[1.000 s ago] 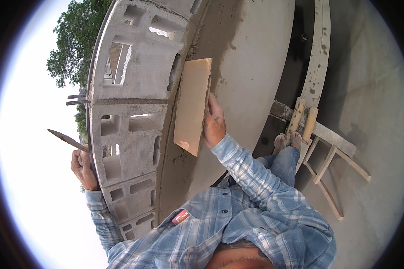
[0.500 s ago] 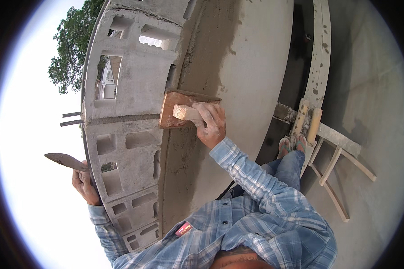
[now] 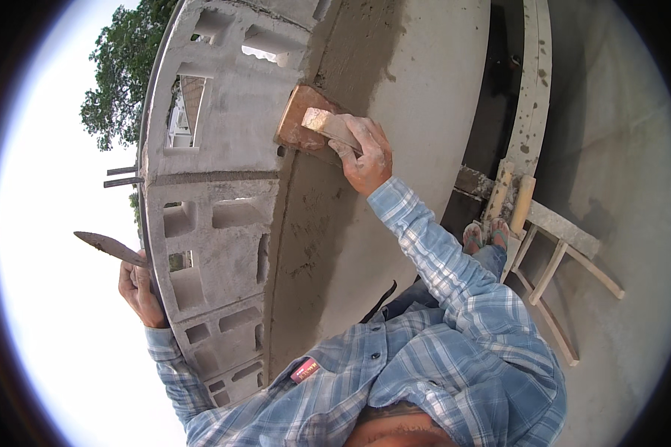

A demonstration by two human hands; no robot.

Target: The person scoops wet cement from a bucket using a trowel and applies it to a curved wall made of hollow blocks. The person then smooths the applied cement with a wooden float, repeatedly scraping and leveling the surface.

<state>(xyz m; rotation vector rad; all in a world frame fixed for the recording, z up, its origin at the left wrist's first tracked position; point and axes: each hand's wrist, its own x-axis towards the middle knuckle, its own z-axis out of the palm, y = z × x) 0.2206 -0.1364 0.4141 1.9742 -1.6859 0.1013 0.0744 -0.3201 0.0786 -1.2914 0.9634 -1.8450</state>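
My right hand (image 3: 369, 158) is closed round the grip of a wooden plastering float (image 3: 294, 123). The float's flat board lies against a band of damp grey mortar (image 3: 317, 201) where it meets the hollow-block wall (image 3: 238, 160). Over at the wall's left edge, my left hand (image 3: 142, 298) grips a trowel (image 3: 106, 244), its pointed blade sticking out to the left against the sky. The trowel's handle is mostly hidden by the fingers. Below the float, the mortar shows rough, pitted marks.
My sandalled feet (image 3: 486, 236) stand on narrow boards beside a long, spattered plank (image 3: 533, 89). A wooden frame with legs (image 3: 548, 272) is at the lower right. Two metal bars (image 3: 123, 176) jut from the wall's left edge, and a tree (image 3: 123, 74) rises beyond.
My right hand has moved the float upward in the picture along the mortar band and slightly right, and the float has tilted. My left hand with the trowel has hardly moved.
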